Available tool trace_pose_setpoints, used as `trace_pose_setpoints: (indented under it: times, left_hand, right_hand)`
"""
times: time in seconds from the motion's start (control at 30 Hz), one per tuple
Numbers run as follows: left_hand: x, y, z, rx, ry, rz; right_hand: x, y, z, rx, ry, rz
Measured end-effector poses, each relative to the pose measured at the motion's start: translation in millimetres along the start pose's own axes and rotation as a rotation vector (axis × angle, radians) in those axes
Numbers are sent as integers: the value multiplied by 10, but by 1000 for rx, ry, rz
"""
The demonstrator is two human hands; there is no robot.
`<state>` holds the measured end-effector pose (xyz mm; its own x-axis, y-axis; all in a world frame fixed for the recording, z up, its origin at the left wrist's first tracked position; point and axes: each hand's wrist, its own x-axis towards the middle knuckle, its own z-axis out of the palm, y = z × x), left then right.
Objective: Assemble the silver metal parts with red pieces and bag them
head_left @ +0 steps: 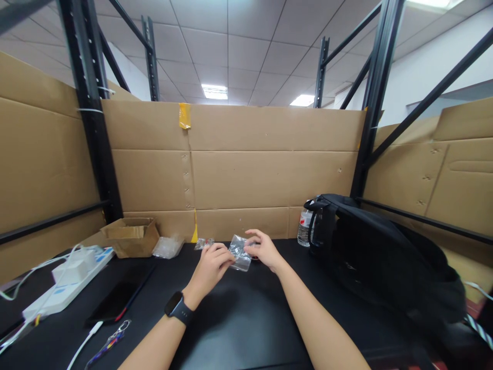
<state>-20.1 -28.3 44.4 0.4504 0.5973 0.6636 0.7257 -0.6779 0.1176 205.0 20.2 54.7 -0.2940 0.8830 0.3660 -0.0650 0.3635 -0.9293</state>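
Note:
A small clear plastic bag (239,255) is raised a little over the black table, between my two hands. My left hand (211,268), with a dark watch on its wrist, pinches the bag's lower left edge between thumb and fingers. My right hand (265,250) is at the bag's right side, its fingers apart and curved, the fingertips overlapping the bag's edge. Whether they touch the plastic is hard to tell. Behind the left hand lies another small clear bag (204,243) with reddish bits in it. Something small, dark and red is partly hidden behind the right fingers.
Along the back stand an open cardboard box (133,244), a crumpled plastic bag (168,247) and a water bottle (304,226). A black backpack (381,262) fills the right. On the left lie a power strip (69,282), a phone (119,298) and a keychain strap (110,343). Cardboard walls surround the table (239,329).

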Motion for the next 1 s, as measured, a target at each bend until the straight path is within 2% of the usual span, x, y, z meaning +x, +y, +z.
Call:
trace_pose_setpoints:
  times: [0.1,0.23,0.33,0.5,0.6,0.67,0.77,0.83,0.87,0.93,1.0]
  left_hand:
    - [-8,-9,11,0,11,13]
    - [-6,-13,-3,9,29,0]
    - [-3,-8,-22,4,8,-18]
    - [-7,7,6,-30,-37,-32]
    - [-2,-58,25,-31,1,-78]
    - [-4,-188,-12,-7,73,-156]
    - [-53,-531,-172,66,267,-359]
    - [-136,-819,-310,161,436,-528]
    - [-190,-962,-370,219,479,-609]
    - [-308,-1218,-446,321,464,-747]
    - [-408,-1405,-445,385,385,-861]
  right_hand:
    - [-15,-43,10,32,39,22]
    - [-31,-16,0,46,-84,92]
    - [-26,31,-6,26,-79,82]
    - [-16,42,2,-16,-152,65]
    - [6,58,-23,-77,-79,48]
    - [33,87,-57,-109,-22,36]
    - [74,138,-118,-161,0,21]
    - [86,172,-149,-284,17,-23]
    - [84,191,-159,-392,31,-58]
    - [62,237,-168,-672,44,-113]
    - [25,296,-162,-942,14,-96]
